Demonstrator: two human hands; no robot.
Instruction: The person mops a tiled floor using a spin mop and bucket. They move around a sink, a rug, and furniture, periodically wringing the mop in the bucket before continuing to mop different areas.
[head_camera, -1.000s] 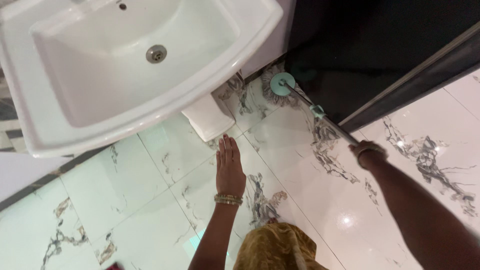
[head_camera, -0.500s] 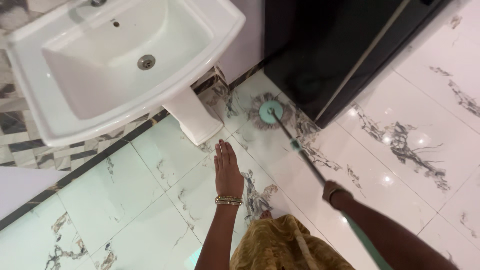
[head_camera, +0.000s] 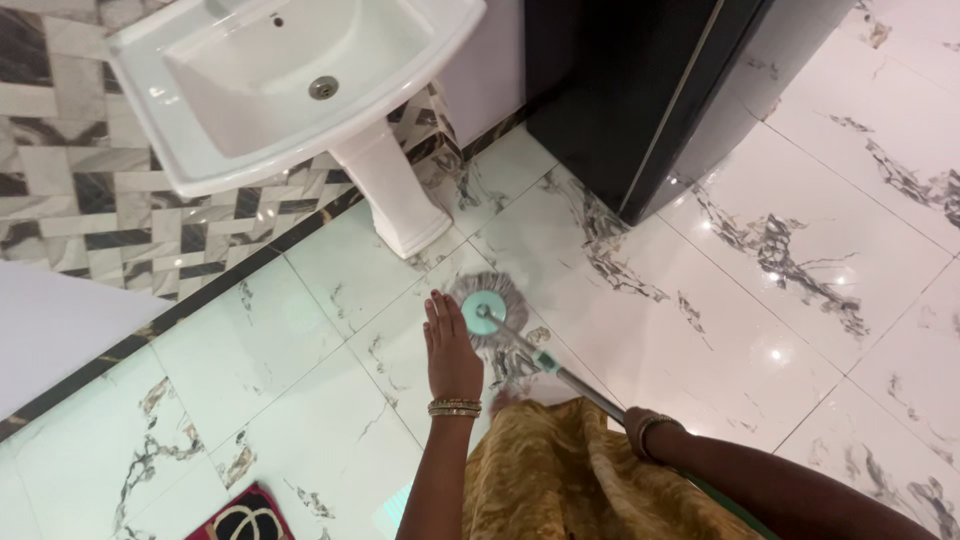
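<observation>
A round grey mop head with a teal hub (head_camera: 487, 309) lies on the white marble floor, close in front of me. Its metal handle (head_camera: 560, 378) runs back to my right hand (head_camera: 640, 428), which grips it low at the right. My left hand (head_camera: 449, 348) hangs flat with fingers extended, holding nothing, just left of the mop head. Gold bangles circle both wrists. My mustard-coloured garment (head_camera: 560, 475) fills the bottom centre.
A white pedestal washbasin (head_camera: 290, 100) stands against the patterned tiled wall at upper left. A dark cabinet or door (head_camera: 640, 90) rises at upper centre. A red patterned mat (head_camera: 240, 518) peeks in at the bottom left.
The mop head has been pulled from the corner by the dark cabinet back across the floor toward me. My right hand drew in close. The view shifted away from the basin.
</observation>
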